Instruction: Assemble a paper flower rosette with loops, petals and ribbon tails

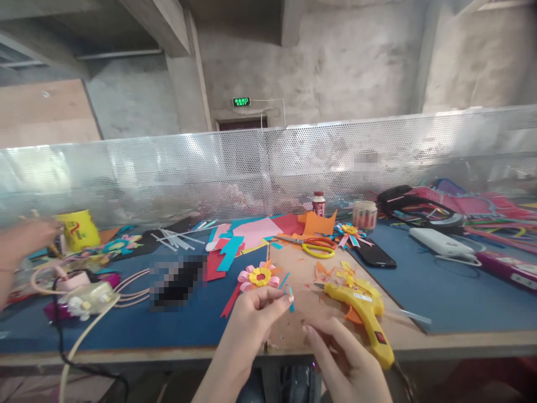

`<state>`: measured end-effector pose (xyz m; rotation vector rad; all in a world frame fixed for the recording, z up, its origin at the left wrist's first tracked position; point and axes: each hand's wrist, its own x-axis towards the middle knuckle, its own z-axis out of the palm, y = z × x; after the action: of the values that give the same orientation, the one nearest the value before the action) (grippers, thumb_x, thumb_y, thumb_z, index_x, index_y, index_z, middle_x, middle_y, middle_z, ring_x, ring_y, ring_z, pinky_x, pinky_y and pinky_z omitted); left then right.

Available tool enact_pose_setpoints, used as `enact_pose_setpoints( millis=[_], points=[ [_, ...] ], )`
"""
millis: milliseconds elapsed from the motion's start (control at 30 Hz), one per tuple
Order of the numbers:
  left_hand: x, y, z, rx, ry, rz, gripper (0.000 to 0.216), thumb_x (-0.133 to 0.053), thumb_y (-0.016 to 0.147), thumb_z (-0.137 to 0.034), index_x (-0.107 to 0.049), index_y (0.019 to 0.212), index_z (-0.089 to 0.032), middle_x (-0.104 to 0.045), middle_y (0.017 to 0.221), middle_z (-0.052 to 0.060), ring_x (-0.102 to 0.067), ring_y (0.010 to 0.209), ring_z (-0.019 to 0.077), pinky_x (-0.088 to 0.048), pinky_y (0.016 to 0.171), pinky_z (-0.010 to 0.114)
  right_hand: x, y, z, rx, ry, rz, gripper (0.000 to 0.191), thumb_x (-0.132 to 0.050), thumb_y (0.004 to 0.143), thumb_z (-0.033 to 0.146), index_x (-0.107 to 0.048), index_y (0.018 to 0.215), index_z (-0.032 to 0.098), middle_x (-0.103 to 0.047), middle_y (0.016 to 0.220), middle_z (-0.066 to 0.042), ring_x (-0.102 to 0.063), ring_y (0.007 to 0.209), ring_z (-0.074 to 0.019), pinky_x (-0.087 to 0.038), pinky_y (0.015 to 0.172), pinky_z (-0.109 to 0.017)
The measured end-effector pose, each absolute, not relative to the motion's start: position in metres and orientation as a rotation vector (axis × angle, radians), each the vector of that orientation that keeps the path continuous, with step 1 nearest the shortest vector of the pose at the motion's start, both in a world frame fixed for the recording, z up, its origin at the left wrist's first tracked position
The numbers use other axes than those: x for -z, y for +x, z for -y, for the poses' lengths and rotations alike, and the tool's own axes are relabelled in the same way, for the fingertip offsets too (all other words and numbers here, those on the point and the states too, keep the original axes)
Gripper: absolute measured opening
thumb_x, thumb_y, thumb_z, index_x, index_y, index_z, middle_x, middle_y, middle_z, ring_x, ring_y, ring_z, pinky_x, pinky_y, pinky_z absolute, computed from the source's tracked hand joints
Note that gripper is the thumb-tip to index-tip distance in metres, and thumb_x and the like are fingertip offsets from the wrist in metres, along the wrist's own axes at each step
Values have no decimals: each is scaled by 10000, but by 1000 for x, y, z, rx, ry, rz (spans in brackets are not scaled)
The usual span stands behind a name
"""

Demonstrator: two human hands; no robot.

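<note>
Between thumb and forefinger, my left hand (259, 316) pinches a narrow blue paper strip (291, 302). My right hand (346, 355) is just to its right, thumb and fingers drawn together; whether anything tiny is between the fingertips is hidden. A pink paper flower (244, 278) with a yellow ruffled centre lies behind my left hand, a red paper tail trailing from it. Beside my right hand a yellow glue gun (356, 301) lies on its side, a clear glue stick (413, 317) at its back. Orange and yellow paper scraps (346, 274) lie behind the gun.
Scissors (318, 250) lie near coloured paper sheets (258, 230). A second flower (349, 230), a phone (377, 253), a jar (364, 215) and a white power bank (440, 242) are to the right. Cables, a yellow can (79, 228) and another person's arm (20, 246) are at left.
</note>
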<state>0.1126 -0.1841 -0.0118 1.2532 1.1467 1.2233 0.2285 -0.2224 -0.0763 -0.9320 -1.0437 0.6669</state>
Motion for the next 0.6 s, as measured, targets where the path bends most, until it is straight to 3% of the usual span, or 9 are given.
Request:
enact_pose_setpoints(
  millis=[133,333,500,600],
  points=[
    [15,112,187,-1178,1284,-1134,249,-715,614,-379,-675,604,-134,-316,389,-91,-198,382,42,-144,429,215,74,222,218,-883,-932,971,217,-695,685,402,-667,729,191,-540,553,24,-413,411,-71,-306,333,-150],
    [13,110,194,-1129,1353,-1091,216,-694,654,-339,-674,642,-124,-496,527,-19,-363,505,90,-242,494,213,69,217,219,-951,-857,944,213,-695,685,399,-675,736,193,-508,559,33,-405,464,-79,-324,401,-163],
    [13,111,197,-1147,1370,-1093,202,-688,668,-325,-671,638,-126,-457,516,-31,-350,507,81,-253,486,198,70,215,217,-912,-814,965,202,-687,705,387,-653,672,190,-498,567,29,-431,506,-92,-380,476,-180],
    [12,114,199,-1191,1326,-1095,214,-697,655,-333,-649,593,-134,-388,453,-58,-281,428,53,-188,418,190,74,213,217,-845,-765,968,183,-685,723,382,-654,708,202,-519,586,25,-475,528,-101,-413,506,-186]
  ],
)
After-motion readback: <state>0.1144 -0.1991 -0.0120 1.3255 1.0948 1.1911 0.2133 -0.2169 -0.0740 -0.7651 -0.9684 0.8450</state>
